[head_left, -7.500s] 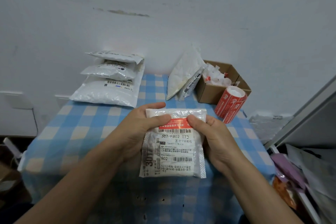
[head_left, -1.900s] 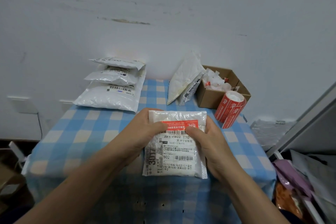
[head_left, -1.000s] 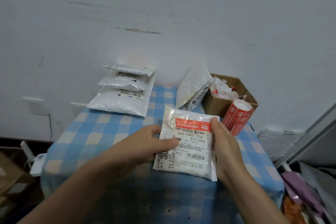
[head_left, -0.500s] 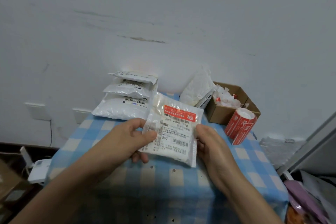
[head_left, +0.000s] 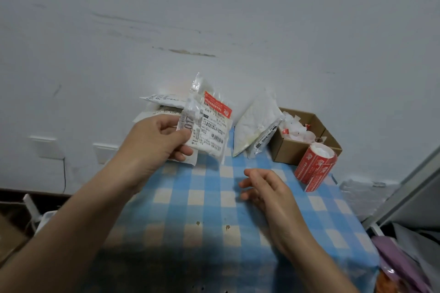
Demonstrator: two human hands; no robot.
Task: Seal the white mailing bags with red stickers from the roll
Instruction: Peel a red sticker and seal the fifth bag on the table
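White mailing bag (head_left: pixel 209 131) is hanging up off the table, and I'm seeing the left hand (head_left: pixel 154 140) pinching it by its left edge, thumb lying across the printed label, fingers curling behind. It's tilting, with a red sticker (head_left: pixel 217 104) running across the top of the label. Behind it, a stack of white bags (head_left: pixel 164 100) is sitting at the far left of the blue checked cloth (head_left: pixel 214 197), partly hidden by the held bag. The right hand (head_left: pixel 264 188) is hovering low over the middle of the cloth, holding nothing, fingers loosely curling, well apart from the bag. I'm picking out the red sticker roll (head_left: pixel 314 166) lying on its side at the far right of the table, right up against the front of the cardboard box (head_left: pixel 292 150), which is holding crumpled white scraps. Two more white bags (head_left: pixel 254 123) are leaning against the box's left side.
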